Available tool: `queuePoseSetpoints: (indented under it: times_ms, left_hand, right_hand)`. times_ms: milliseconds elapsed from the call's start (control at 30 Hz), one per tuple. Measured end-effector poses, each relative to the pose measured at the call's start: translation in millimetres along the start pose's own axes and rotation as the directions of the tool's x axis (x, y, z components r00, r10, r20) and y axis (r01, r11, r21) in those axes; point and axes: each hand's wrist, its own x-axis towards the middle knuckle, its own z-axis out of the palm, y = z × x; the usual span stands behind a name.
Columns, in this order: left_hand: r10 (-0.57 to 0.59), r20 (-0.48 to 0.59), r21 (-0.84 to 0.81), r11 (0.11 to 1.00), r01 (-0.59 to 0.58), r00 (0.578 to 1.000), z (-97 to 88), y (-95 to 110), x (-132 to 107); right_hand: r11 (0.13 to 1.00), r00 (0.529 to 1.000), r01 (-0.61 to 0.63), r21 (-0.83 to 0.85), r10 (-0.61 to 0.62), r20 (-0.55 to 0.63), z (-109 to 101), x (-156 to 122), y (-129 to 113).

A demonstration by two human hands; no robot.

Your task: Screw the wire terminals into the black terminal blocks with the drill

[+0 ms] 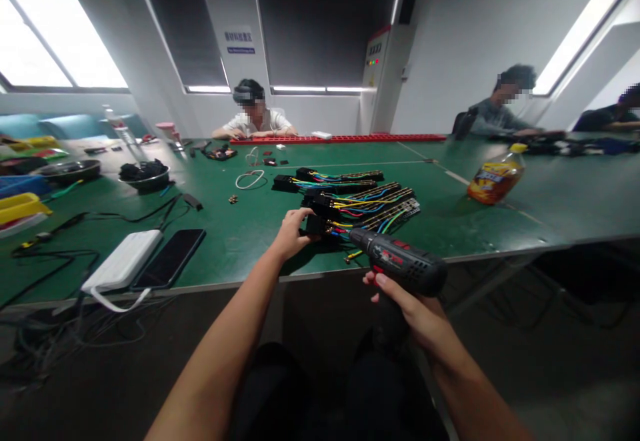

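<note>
My left hand [293, 234] grips a black connector block [315, 225] at the near edge of the green table. Coloured wires run from this block to the right. In my right hand [403, 297] is a black and red cordless drill [400, 261], gripped by its handle with a finger by the red trigger. Its tip points left at the wired side of the block; whether it touches a screw I cannot tell. Just behind lie several similar wired blocks [320, 199] with yellow, blue and red wires. One loose yellow wire end [354, 255] lies below the drill's nose.
Left of my hands are a phone [171, 259], a white power bank [123, 261] and a metal bowl [145, 175] of black parts. Small brass pieces [233, 199] lie nearer. A drink bottle [497, 175] stands right. People sit across the table, one behind a red rail [340, 139].
</note>
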Motion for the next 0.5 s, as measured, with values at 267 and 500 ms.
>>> queuePoseSetpoints:
  times_ms: [267, 500]
  left_hand:
    - [-0.009, -0.003, -0.004, 1.000, 0.009, 1.000, 0.4, 0.4, 0.0]
    - [-0.009, -0.036, -0.013, 1.000, 0.009, 0.999, 1.7, -1.0, 0.9]
  right_hand:
    - [0.999, 0.999, 0.045, 0.012, -0.045, 0.027, 0.0, 5.3, 2.0]
    - [0.992, 0.992, 0.074, -0.102, -0.064, 0.105, -10.7, 12.9, -28.8]
